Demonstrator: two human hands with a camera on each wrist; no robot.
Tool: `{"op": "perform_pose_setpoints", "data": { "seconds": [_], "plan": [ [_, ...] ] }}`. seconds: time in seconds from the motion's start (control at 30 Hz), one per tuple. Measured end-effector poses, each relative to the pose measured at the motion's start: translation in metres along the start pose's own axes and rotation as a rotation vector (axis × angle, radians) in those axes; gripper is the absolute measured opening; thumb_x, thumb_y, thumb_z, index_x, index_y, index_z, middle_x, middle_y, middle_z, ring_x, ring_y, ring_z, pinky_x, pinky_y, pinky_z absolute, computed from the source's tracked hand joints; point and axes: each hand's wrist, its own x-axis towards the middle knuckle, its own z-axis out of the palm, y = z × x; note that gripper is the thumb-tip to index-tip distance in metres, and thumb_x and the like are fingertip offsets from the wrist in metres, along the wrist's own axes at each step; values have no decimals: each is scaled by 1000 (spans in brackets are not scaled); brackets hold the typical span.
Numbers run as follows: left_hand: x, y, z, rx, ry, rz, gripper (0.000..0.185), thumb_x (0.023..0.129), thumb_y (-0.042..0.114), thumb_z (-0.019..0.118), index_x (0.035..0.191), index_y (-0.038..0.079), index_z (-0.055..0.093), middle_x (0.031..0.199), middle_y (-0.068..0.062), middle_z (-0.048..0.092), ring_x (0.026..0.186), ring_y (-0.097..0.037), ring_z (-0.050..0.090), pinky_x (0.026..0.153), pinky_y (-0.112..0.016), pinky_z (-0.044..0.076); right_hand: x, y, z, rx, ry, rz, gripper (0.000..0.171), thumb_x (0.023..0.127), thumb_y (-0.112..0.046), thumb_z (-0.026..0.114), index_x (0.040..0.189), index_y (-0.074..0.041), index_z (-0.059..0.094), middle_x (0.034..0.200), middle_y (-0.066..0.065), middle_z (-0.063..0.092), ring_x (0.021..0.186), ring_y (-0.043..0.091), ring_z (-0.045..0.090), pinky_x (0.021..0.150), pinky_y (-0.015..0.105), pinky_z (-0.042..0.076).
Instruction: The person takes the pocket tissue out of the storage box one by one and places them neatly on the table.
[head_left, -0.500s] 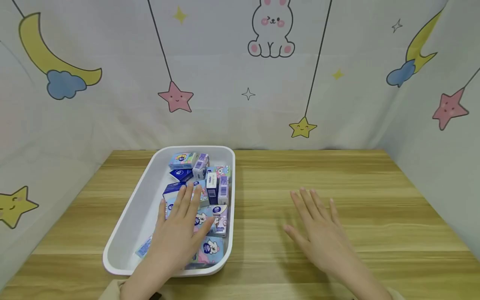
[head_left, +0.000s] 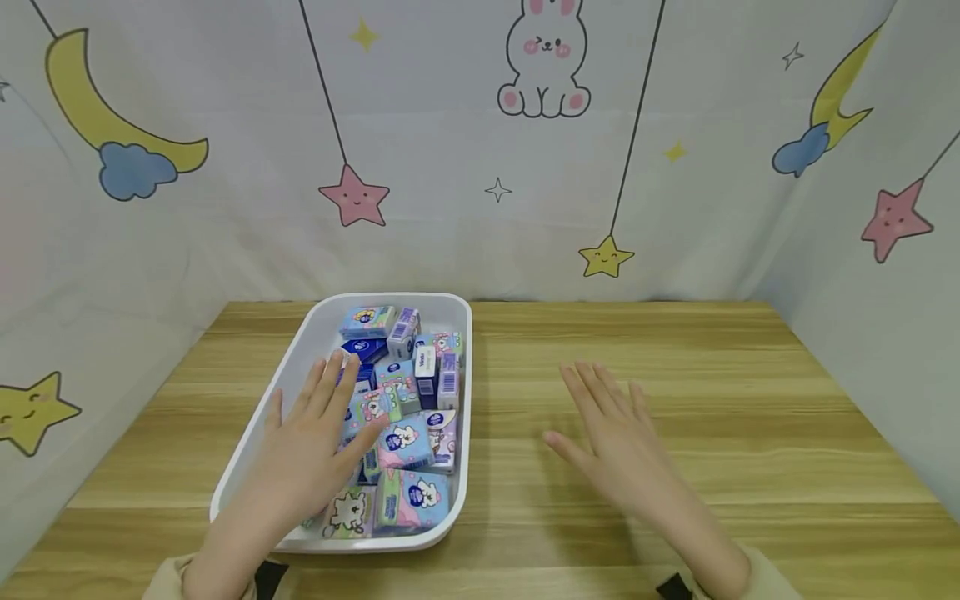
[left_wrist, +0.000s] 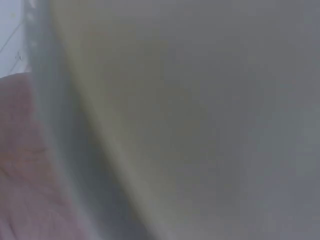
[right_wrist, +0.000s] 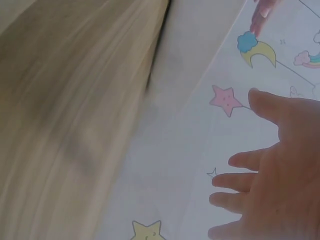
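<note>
My left hand (head_left: 307,450) is over the white plastic tub (head_left: 247,446) with its fingers straight and nothing held. Beneath it in the tub lie several small tissue packs (head_left: 405,443), blue, pink, purple and dark blue, some of them hidden by the hand. To the right of the tub, my right hand (head_left: 618,454) hovers above the wooden table, fingers extended and holding nothing. The right wrist view shows the same hand (right_wrist: 280,175) with fingers spread. In the left wrist view a blurred pale wall of the tub (left_wrist: 200,125) covers most of the picture beside the palm (left_wrist: 30,165).
The tub stands on the left half of a wood-grain table (head_left: 675,350). White cloth (head_left: 427,242) printed with stars, moons and a rabbit hangs behind the table and along both sides.
My left hand has moved left and slightly back toward me, uncovering more tissue packs. The right hand has shifted a little to the left. Both hands stay without anything held.
</note>
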Motion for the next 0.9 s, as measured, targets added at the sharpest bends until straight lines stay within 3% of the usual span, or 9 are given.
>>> {"op": "perform_pose_setpoints", "data": {
  "seconds": [0.3, 0.5, 0.7, 0.9],
  "plan": [
    [10, -42, -11, -71, -38, 34, 85, 96, 53, 45, 155, 12, 0, 162, -21, 4, 148, -44, 5, 110, -76, 3, 22, -9, 5, 120, -2, -82, 85, 88, -53, 58, 154, -16, 20, 161, 7, 23, 150, 28, 16, 120, 63, 4],
    [16, -73, -14, -140, -78, 57, 83, 96, 47, 47, 155, 11, 1, 161, -21, 1, 148, -43, -2, 112, -72, 8, 36, -17, 9, 191, -15, -112, 90, 86, -58, 58, 155, -20, 16, 161, 4, 22, 150, 25, 17, 122, 57, 4],
    [20, -91, -13, -236, -133, 59, 81, 98, 41, 49, 156, 12, 0, 162, -19, -6, 148, -44, -5, 110, -74, 11, 50, -25, 15, 247, -34, -131, 89, 86, -49, 65, 155, -19, 18, 160, 5, 24, 150, 26, 20, 123, 55, 10],
    [23, -112, -8, -350, -127, 61, 81, 99, 33, 49, 155, 8, -4, 160, -23, -9, 145, -50, -7, 110, -75, 7, 69, -34, 22, 300, -51, -163, 89, 84, -41, 70, 154, -14, 22, 159, 10, 28, 148, 30, 23, 123, 54, 13]
  ]
}}
